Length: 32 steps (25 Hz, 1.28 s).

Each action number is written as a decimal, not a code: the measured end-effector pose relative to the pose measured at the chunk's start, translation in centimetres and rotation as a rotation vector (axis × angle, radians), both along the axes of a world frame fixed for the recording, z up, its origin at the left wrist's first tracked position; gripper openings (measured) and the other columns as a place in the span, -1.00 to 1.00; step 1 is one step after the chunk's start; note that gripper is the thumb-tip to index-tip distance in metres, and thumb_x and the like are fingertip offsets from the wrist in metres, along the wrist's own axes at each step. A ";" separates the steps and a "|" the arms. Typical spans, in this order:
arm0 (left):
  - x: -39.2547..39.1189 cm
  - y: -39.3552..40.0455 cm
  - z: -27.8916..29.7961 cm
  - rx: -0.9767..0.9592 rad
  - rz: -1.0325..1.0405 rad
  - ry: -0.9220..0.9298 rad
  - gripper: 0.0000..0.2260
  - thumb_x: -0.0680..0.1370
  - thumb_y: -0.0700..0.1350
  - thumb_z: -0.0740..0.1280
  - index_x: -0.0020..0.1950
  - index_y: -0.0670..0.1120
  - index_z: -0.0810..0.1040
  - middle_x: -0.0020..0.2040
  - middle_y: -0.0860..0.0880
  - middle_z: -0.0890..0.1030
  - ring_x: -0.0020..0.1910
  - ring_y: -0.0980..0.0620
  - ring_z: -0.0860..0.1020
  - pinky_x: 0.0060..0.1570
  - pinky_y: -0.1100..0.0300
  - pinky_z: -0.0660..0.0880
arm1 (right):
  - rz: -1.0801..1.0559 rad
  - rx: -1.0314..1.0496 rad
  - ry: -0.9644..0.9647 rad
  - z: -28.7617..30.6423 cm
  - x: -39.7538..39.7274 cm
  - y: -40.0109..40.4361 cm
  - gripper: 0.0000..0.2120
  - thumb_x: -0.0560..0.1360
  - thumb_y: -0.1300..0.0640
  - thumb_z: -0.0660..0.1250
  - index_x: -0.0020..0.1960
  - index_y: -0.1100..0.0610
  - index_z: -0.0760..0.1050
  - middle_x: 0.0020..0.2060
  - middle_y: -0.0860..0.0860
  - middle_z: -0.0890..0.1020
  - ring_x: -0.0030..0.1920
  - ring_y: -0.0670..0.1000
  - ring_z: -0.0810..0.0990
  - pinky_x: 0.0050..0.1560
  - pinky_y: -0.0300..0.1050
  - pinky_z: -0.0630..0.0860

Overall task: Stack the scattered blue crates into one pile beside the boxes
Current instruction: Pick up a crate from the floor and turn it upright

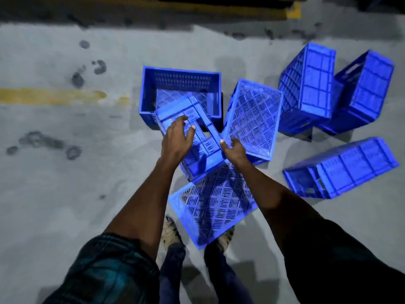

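Observation:
Several blue plastic crates lie scattered on the grey concrete floor. One upright crate [151, 93] stands open-side up. A tilted crate [210, 207] leans against its near rim, mesh bottom facing me. My left hand [176, 141] hovers over this crate's upper side wall with fingers spread. At the crate's right corner, my right hand [235, 151] has its fingers loosely curled and grips nothing that I can see. An overturned crate [252, 119] rests just right of my right hand.
Two more crates [306, 88] [366, 88] lie tipped at the back right, and another crate [341, 167] lies on its side at the right. My shoes [171, 233] stand just behind the tilted crate. A worn yellow floor line [52, 96] runs at the left.

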<state>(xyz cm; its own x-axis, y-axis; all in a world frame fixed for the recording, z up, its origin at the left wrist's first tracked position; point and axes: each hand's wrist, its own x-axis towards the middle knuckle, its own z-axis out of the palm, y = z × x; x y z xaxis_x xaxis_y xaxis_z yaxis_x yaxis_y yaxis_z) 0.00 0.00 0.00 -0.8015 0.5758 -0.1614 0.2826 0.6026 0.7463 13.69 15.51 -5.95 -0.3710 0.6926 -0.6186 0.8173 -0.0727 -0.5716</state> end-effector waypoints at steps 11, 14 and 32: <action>-0.3 3.7 -9.9 -0.087 -0.110 0.007 -0.58 0.63 0.06 0.23 0.42 -0.14 0.40 0.35 -0.16 0.52 0.35 -0.16 0.47 0.26 -0.08 0.43 | -0.175 -0.144 0.117 -8.4 -1.1 1.1 -0.64 0.29 0.05 0.62 -0.02 0.17 0.61 -0.07 0.16 0.71 -0.12 0.12 0.70 -0.08 0.03 0.66; -1.1 3.7 -7.5 -0.093 -0.092 0.068 -0.58 0.63 0.07 0.23 0.39 -0.15 0.42 0.31 -0.17 0.55 0.32 -0.18 0.48 0.24 -0.07 0.44 | -0.163 -0.051 0.024 -8.0 -0.8 -1.3 -0.70 0.23 -0.06 0.53 -0.16 0.09 0.58 -0.18 0.15 0.70 -0.13 0.18 0.67 -0.11 0.09 0.64; -1.5 -3.0 11.3 -0.124 0.333 0.283 -0.53 0.51 0.30 0.29 0.08 -0.10 0.54 0.08 -0.11 0.56 0.13 -0.17 0.50 0.10 -0.06 0.42 | -0.077 0.135 0.272 16.8 3.0 -4.9 -0.72 0.40 0.12 0.51 0.03 0.15 0.52 -0.39 0.05 0.48 -0.42 -0.01 0.43 -0.36 -0.13 0.39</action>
<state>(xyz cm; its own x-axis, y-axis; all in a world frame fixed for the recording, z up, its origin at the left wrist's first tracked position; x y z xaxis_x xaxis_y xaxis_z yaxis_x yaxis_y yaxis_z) -1.51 -3.05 11.25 -0.9622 0.2694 0.0397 0.2410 0.7750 0.5841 16.67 10.61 10.87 -0.4537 0.7941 -0.4043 0.6280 -0.0371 -0.7774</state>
